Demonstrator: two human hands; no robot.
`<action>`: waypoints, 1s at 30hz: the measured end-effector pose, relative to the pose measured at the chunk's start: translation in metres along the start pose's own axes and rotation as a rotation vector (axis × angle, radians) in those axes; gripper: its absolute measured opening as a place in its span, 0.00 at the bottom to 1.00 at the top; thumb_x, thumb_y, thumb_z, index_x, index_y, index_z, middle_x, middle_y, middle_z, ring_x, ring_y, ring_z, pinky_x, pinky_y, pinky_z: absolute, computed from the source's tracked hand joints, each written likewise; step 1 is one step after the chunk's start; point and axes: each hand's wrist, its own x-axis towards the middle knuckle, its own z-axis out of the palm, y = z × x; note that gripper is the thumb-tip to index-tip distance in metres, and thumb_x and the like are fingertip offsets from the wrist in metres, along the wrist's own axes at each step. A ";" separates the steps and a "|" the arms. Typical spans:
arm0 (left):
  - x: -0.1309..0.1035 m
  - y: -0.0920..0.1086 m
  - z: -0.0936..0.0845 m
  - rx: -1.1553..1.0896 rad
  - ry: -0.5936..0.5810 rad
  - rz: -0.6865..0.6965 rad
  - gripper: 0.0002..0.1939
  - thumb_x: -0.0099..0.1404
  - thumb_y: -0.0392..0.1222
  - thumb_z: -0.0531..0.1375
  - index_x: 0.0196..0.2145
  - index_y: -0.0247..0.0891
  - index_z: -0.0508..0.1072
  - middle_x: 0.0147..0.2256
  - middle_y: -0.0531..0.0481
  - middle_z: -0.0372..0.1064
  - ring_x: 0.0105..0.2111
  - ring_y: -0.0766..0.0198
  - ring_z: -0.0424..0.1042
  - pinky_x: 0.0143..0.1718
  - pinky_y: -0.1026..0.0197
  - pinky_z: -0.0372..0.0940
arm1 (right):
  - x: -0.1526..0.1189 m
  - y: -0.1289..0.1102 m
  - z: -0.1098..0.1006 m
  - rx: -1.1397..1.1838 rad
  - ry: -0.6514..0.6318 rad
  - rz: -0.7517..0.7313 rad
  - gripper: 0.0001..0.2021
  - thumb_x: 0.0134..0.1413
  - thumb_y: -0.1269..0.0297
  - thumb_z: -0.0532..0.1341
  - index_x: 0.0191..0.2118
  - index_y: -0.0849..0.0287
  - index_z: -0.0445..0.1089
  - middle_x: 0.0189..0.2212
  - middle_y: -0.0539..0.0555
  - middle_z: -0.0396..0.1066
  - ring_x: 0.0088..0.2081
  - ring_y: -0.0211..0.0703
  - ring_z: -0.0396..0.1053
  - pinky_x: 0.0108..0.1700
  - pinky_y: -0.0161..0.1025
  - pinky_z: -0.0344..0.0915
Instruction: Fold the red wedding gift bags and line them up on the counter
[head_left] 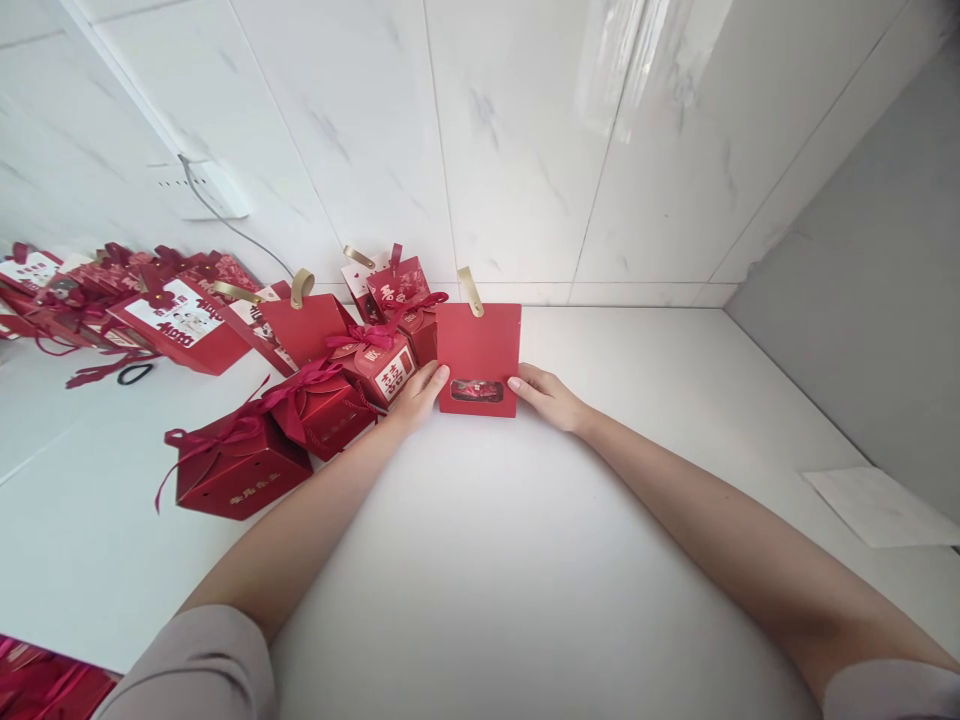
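A red gift box (478,345) with a gold strap handle on top and a small window low on its front stands upright on the white table. My left hand (421,397) grips its left side, thumb on the front face. On the opposite side my right hand (550,396) holds the lower right edge, its thumb also at the front. The fingers behind the box are hidden. Close to my left hand sits a red box with a ribbon bow and a white character label (395,378).
Red ribbon-tied boxes (244,470) crowd the left, with more gift boxes (180,325) behind. A black ring (135,374) lies among them. White paper (881,505) rests at the right. The tiled wall (517,150) bounds the table's back; a cable (232,215) hangs from a socket.
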 end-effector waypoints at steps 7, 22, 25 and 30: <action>0.002 0.001 0.000 -0.011 -0.031 -0.068 0.32 0.68 0.64 0.47 0.44 0.32 0.75 0.43 0.42 0.76 0.48 0.52 0.72 0.55 0.51 0.63 | 0.000 -0.001 -0.001 -0.027 -0.004 0.021 0.26 0.65 0.42 0.44 0.35 0.56 0.70 0.31 0.53 0.70 0.36 0.46 0.69 0.40 0.42 0.67; -0.012 0.017 0.016 -0.137 0.110 0.112 0.35 0.54 0.62 0.66 0.51 0.38 0.65 0.49 0.40 0.72 0.49 0.50 0.73 0.48 0.51 0.71 | -0.008 -0.024 0.007 0.182 0.423 -0.140 0.14 0.62 0.54 0.59 0.47 0.53 0.58 0.46 0.58 0.70 0.45 0.47 0.70 0.51 0.48 0.66; -0.017 0.024 0.022 -0.117 -0.004 0.022 0.34 0.51 0.54 0.70 0.51 0.36 0.67 0.47 0.40 0.75 0.46 0.49 0.75 0.45 0.50 0.73 | -0.006 -0.043 0.004 0.168 0.452 -0.179 0.21 0.61 0.55 0.60 0.55 0.52 0.55 0.49 0.59 0.69 0.49 0.48 0.70 0.51 0.48 0.67; -0.020 0.033 0.025 -0.184 -0.197 -0.068 0.32 0.53 0.49 0.71 0.53 0.37 0.70 0.46 0.40 0.76 0.45 0.47 0.77 0.44 0.48 0.74 | -0.001 -0.078 -0.016 0.042 0.354 -0.180 0.25 0.61 0.55 0.61 0.60 0.50 0.53 0.47 0.58 0.74 0.49 0.52 0.72 0.51 0.50 0.68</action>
